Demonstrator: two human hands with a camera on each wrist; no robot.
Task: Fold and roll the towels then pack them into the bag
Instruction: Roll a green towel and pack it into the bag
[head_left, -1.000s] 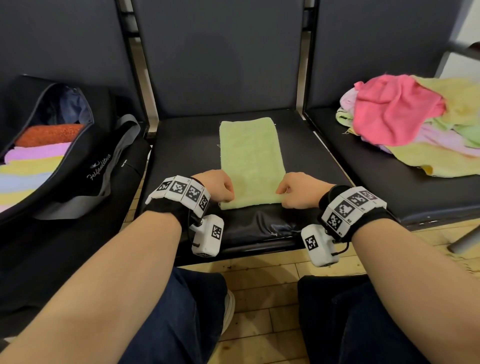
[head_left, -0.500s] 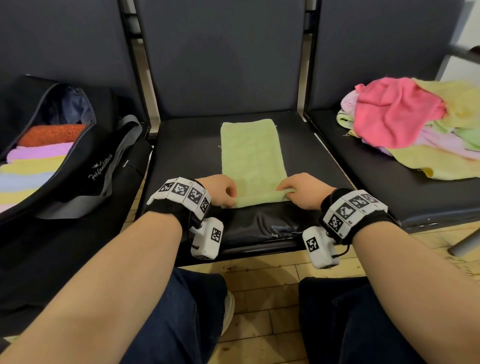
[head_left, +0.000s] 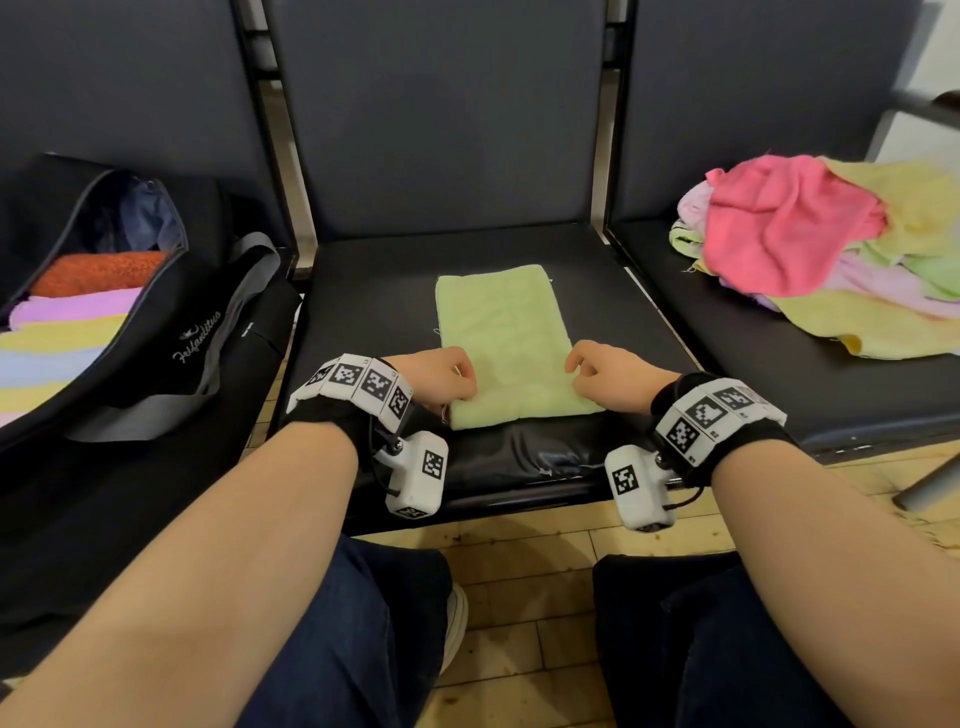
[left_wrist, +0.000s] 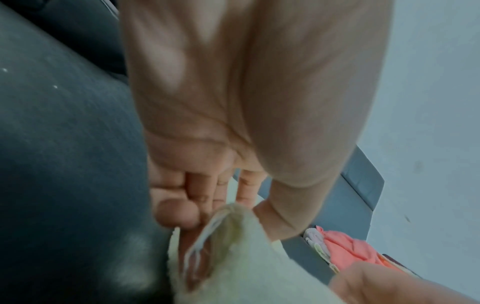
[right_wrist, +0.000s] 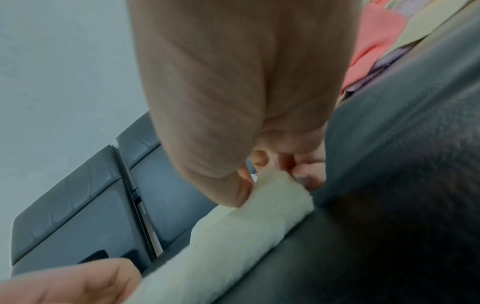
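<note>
Green towel (head_left: 506, 338): folded strip on seat, between both hands. Near edge, flat a second ago, now turned over into first roll. Left hand (head_left: 434, 382), right hand (head_left: 613, 376): each pinching a roll end. Rolling begun.

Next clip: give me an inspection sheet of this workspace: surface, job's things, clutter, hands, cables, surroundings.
Surface: middle black seat, dark padded cushion.
Job's things: green towel folded into a strip, near end turned into a small roll; black bag open on the left seat, rolled towels inside.
Clutter: pile of loose towels on the right seat.
Hands: left hand and right hand pinch the roll's ends.
Cables: short wires at the wrist cameras.
Surroundings: seat backs, wooden floor.
</note>
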